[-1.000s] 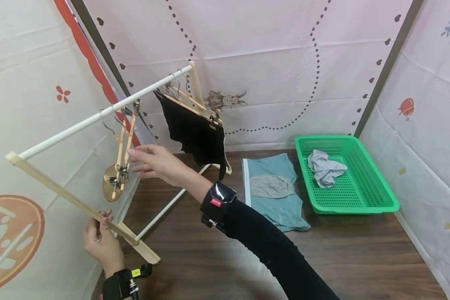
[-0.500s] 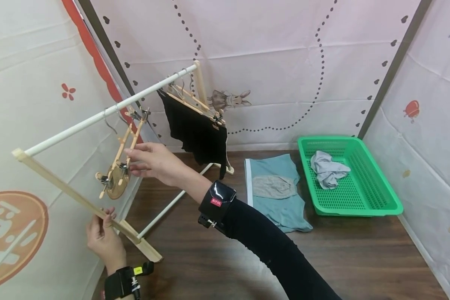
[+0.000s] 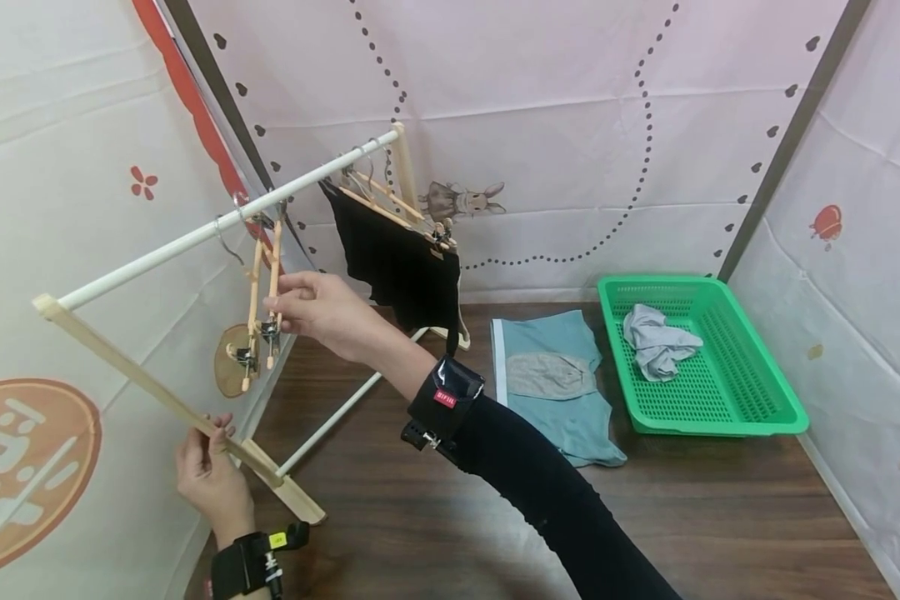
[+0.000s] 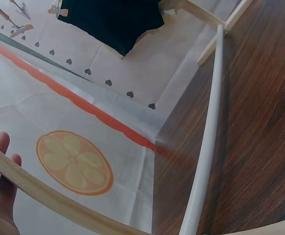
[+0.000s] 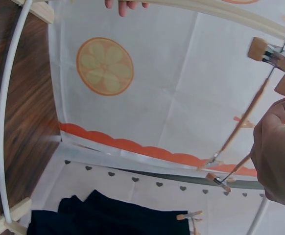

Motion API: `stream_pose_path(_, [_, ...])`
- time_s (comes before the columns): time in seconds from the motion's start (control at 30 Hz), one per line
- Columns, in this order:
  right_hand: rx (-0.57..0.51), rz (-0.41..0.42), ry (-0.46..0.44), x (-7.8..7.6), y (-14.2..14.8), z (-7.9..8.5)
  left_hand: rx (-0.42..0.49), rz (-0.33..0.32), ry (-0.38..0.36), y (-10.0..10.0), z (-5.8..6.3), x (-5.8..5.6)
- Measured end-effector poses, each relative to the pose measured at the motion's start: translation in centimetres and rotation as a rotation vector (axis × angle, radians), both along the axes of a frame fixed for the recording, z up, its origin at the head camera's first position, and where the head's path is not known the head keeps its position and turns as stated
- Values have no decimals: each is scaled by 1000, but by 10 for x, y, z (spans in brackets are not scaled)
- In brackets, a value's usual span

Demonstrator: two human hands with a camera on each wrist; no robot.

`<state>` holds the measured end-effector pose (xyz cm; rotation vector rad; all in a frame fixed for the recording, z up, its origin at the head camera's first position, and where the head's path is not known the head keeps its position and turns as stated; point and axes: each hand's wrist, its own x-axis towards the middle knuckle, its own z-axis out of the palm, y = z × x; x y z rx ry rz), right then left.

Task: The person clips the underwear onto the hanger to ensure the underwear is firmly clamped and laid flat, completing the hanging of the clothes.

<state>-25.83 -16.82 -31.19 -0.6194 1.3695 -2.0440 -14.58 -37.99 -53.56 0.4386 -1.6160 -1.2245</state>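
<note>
Hanger [image 3: 276, 265] — in right grip [image 3: 332, 314]

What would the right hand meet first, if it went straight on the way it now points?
Past the bare hanger it pinches, the right hand would probably meet the other bare hanger first, though the depth is unclear.

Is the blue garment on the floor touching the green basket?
Apart: the head view shows bare floor between the blue garment and the green basket.
</note>
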Motion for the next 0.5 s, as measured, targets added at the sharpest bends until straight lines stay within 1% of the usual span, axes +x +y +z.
stream_pose_path(0.07, [5,-1,48,0,5,1,-11,-2,3,0,0,0])
stream_pose_path(0.13, [30,-5,102,1,11,-1,-16,-8,9,0,-1,0])
stream_pose_path(0.2, [72,-12,162,2,20,-8,-17,-11,12,0,-2,-1])
stream_pose_path(0.27, [75,-7,177,3,29,-20,-13,-18,23,0,-2,-1])
stream_pose_path(0.37, [87,-6,164,4,42,-49,-9,-25,40,-2,-3,-2])
stream_pose_path(0.43, [102,-1,145,6,51,-74,-5,-31,55,-2,-3,-2])
stream_pose_path(0.5, [161,0,155,9,61,-103,-2,-34,66,-4,-3,-2])
